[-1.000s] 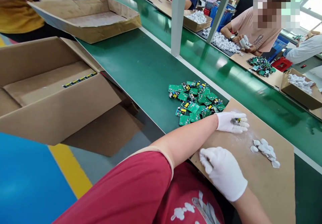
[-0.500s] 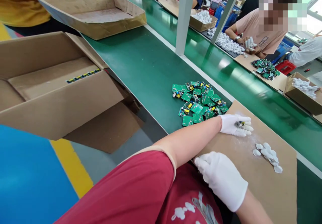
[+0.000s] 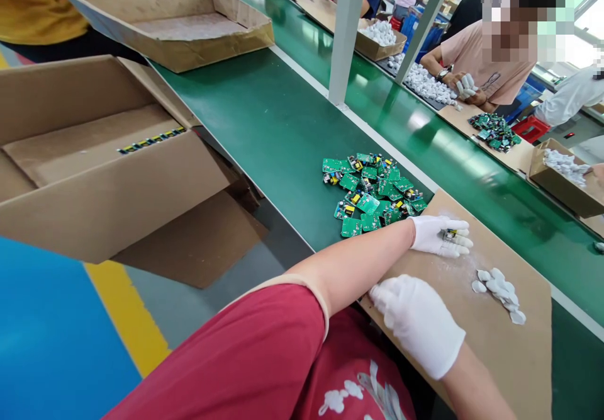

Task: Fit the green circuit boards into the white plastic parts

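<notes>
At the far left, a large open brown cardboard box (image 3: pixel 94 174) is seen beside the long green bench (image 3: pixel 264 118), with a second shallow brown cardboard box (image 3: pixel 179 26) set at the bench's edge behind it. Near the middle of the bench, a heap of small green circuit boards with yellow and black parts (image 3: pixel 372 190) is spread loosely, just left of a flat brown cardboard sheet (image 3: pixel 514 351) that is laid across the bench.

The left hand (image 3: pixel 436 236), in a white glove, is rested on the near corner of that sheet, right beside the heap. Its grip is closed around a single small circuit board with a yellow part (image 3: pixel 450 233), which is only partly seen between the fingers (image 3: pixel 460 242). The right hand (image 3: pixel 419 322), also white-gloved, is laid palm down on the sheet's near edge, close to the body; its fingers are loosely curled, and whether anything is held beneath cannot be told.

Further right on the sheet, a small cluster of white plastic shell pieces (image 3: pixel 500 284) is seen, well apart from both hands. Across the bench, a seated person in a pink shirt (image 3: pixel 472 55) is seen with white parts in hand, beside another pile of green boards (image 3: pixel 494 131).
</notes>
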`<state>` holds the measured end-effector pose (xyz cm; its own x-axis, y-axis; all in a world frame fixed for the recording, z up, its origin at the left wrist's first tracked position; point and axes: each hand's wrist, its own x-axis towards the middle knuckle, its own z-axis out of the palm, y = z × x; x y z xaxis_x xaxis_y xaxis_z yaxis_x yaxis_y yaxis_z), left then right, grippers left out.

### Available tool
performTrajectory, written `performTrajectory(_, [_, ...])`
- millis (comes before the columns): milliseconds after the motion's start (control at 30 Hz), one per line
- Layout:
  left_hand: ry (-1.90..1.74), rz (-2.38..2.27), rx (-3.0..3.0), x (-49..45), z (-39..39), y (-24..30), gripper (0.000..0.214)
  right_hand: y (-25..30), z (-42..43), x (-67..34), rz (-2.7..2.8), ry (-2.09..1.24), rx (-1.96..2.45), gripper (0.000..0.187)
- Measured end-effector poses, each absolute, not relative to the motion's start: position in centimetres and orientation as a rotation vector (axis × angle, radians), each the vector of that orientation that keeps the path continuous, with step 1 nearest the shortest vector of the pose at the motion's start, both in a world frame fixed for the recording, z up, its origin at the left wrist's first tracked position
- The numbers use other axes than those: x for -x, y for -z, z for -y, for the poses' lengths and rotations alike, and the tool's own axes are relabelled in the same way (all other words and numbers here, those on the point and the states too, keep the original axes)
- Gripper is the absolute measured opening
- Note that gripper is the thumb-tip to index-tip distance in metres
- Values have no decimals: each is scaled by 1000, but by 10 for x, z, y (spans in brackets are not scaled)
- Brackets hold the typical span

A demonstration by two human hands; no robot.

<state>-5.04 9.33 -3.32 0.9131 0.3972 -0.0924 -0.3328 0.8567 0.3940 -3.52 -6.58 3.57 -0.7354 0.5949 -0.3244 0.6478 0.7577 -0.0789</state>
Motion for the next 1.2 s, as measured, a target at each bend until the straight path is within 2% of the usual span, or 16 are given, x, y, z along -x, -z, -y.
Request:
performTrajectory(367, [-382, -179, -373, 50, -93, 33, 22, -34, 72, 25, -2669, 292, -954, 18])
performTrajectory(500, [-383, -189, -375, 50, -93, 31, 21, -35, 73, 19, -2637, 194, -1092, 18])
performTrajectory(633, [-379, -177, -378, 52, -92, 30, 22, -37, 75, 22, -2634, 216, -964, 14])
performTrajectory(1033, [-401, -194, -401, 53, -91, 29, 27, -39, 72, 27, -2596, 97, -1077, 12])
performTrajectory(1200, [-411, -210, -404, 53, -90, 29, 27, -37, 65, 21, -2628, 173, -1012, 14])
